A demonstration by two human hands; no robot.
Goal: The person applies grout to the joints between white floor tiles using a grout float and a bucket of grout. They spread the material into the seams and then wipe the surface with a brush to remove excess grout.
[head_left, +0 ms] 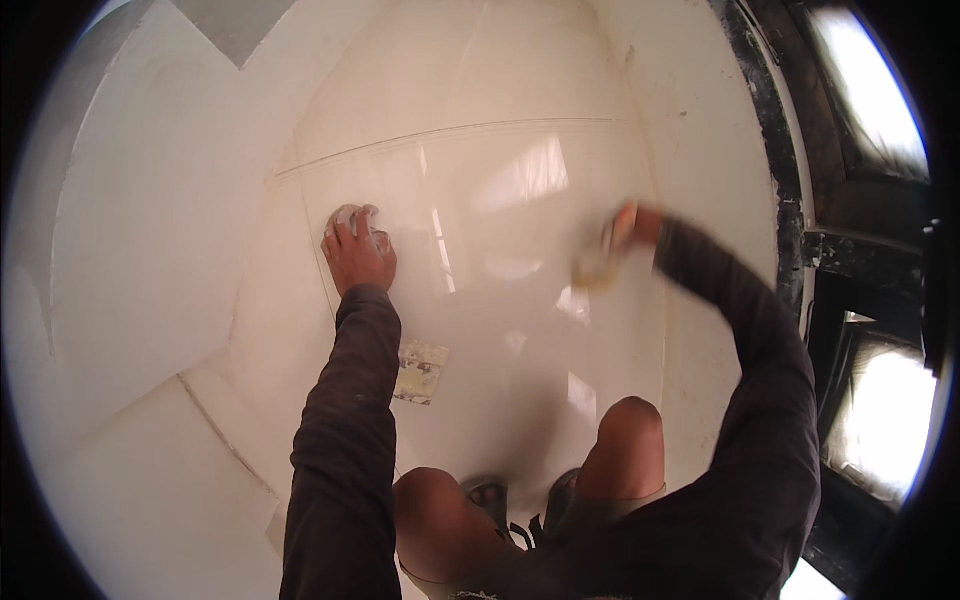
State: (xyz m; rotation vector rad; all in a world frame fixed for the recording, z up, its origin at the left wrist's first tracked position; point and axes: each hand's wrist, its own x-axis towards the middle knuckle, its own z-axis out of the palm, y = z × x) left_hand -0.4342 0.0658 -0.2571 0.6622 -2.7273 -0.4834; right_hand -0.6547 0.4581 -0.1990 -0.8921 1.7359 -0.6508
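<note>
My left hand [359, 262] presses down on the glossy white floor [490, 330], its fingers curled over a pale, crumpled wad [352, 213] that looks like a rag. On the right, my right hand [622, 228] is smeared by motion. It grips a yellowish, flat-looking thing [597, 270] low over the floor; blur hides its exact kind. Beside my left forearm lies a small, square, stained plate [421, 373], yellowish with grey and dark blotches.
White walls [150, 220] stand to the left, and dark-framed windows [870, 260] line the right side. A thin joint line [450, 130] crosses the floor ahead. My knees [628, 440] and sandalled feet [488, 495] are close below, and window light reflects off the floor.
</note>
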